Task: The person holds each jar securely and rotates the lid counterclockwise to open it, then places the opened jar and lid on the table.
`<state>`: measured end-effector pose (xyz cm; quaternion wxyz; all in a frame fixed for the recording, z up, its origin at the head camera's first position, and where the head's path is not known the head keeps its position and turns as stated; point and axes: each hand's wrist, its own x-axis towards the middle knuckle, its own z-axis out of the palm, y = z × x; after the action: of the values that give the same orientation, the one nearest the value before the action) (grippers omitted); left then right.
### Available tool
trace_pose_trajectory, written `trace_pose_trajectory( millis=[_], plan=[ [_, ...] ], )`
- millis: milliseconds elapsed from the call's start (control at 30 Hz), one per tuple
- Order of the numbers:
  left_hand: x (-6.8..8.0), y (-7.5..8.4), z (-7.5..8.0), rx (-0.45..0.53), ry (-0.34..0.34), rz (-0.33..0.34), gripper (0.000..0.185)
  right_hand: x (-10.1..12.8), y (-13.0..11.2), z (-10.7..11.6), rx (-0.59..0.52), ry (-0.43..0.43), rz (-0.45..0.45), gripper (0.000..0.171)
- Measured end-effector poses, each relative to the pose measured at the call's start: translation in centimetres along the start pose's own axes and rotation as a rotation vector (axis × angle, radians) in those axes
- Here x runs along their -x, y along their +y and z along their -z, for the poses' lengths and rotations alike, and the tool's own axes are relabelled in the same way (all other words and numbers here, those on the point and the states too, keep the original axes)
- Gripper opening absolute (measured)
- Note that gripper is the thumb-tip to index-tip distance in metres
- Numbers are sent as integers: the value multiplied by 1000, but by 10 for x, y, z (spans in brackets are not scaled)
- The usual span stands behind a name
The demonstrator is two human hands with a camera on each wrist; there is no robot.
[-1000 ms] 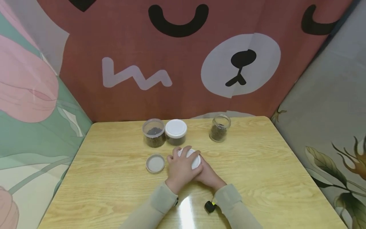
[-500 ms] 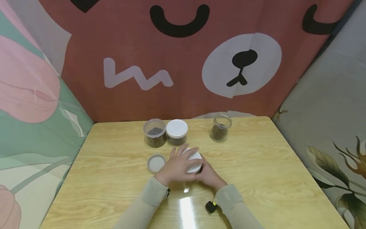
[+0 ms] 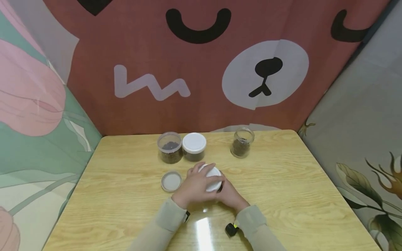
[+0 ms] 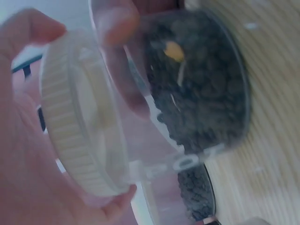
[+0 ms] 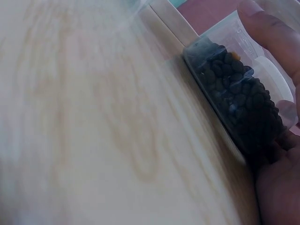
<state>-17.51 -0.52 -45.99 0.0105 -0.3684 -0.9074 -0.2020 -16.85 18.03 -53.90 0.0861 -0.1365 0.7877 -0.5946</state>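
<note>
Head view: both hands meet over one jar near the middle of the wooden table (image 3: 110,195). The left hand (image 3: 196,186) lies over the white lid (image 3: 214,179) from the left, its fingers curved round the rim. The right hand (image 3: 231,196) holds the body of the held jar (image 4: 201,89) from the right. In the left wrist view the lid's ribbed edge sits between thumb and fingers, and the clear jar below it is partly filled with dark pellets, one orange piece (image 4: 174,50) among them. Right wrist view shows a thumb along the jar's side, its base close to the tabletop; blur makes it hard to say whether they touch.

Just left of the left hand lies a round loose lid (image 3: 171,181). Beyond, at the far left, an uncapped plastic jar (image 3: 170,155) stands beside a white-capped jar (image 3: 194,155), both with dark contents. Well apart at the far right, an uncapped glass jar (image 3: 241,148) holds dark bits too. Behind hangs a red cloth (image 3: 150,118).
</note>
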Motion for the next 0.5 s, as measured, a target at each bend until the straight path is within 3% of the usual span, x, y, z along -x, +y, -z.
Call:
trace_pose_trajectory(
  millis=[267,500],
  plan=[
    [-4,16,-4,-121,101,167,46,0,0,1,-52,-8,-34,101],
    [-8,28,-14,-165,183,342,49,-1,0,-1,-64,-30,35,104]
  ],
)
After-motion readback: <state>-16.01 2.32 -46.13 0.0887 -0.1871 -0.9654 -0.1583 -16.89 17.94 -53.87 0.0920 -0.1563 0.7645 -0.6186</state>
